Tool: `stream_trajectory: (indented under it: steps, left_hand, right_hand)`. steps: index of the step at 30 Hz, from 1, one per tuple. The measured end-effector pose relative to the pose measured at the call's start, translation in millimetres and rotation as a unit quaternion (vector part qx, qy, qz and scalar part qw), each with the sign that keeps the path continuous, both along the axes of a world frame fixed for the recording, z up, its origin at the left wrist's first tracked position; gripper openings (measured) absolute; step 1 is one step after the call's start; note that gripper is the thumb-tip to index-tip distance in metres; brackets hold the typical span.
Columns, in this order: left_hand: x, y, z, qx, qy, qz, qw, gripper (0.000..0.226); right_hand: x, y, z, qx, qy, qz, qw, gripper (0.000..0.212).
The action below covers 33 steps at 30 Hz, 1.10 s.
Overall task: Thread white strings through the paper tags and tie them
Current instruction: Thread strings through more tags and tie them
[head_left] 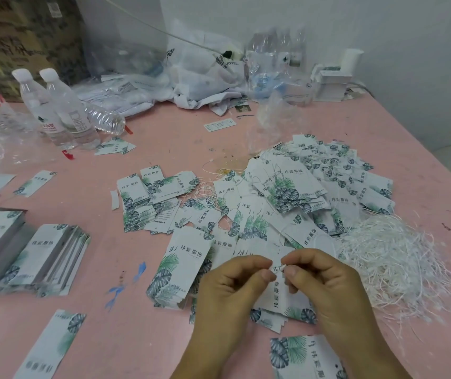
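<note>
Pink table [164, 337], scattered paper tags [287, 192], white string heap [391, 258], water bottles [63, 110], plastic bags [199, 75]

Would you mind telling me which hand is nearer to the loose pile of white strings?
Right. The right hand sits just beside the pile of white strings, at its left edge. The left hand lies farther left, beyond the right hand.

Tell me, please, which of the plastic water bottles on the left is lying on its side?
The uncapped clear bottle, lying on the pink table just right of the two white-capped bottles. Those two stand upright; this one lies flat.
</note>
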<state>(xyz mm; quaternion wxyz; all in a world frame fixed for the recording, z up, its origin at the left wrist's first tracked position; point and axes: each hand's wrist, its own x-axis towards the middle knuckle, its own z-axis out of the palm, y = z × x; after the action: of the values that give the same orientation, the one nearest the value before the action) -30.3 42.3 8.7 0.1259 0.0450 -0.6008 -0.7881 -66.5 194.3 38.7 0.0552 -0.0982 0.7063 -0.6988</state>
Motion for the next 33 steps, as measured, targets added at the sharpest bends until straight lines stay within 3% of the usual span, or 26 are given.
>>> stream_trajectory:
  steps: [4, 11, 17, 33]
  left_hand:
    - [-0.6, 2.7, -2.0, -0.023, 0.001, -0.016, 1.000, 0.016]
    - [-1.3, 1.4, -2.1, -0.038, 0.011, -0.032, 0.999, 0.008]
    - [-0.7, 2.0, -2.1, -0.067, 0.011, -0.024, 0.997, 0.010]
    - [-3.4, 3.2, -8.4, -0.062, 0.006, -0.029, 0.998, 0.013]
  right_hand:
    - [3.9, -7.2, 3.0, -0.004, 0.006, 0.003, 1.000, 0.012]
    - [6.0, -9.4, 0.6, -0.002, 0.004, -0.008, 1.000, 0.023]
    - [8.7, -12.4, 1.0, 0.015, 0.016, -0.024, 0.999, 0.019]
    - [13.9, -19.4, -3.3, 0.066, 0.084, -0.079, 0.991, 0.036]
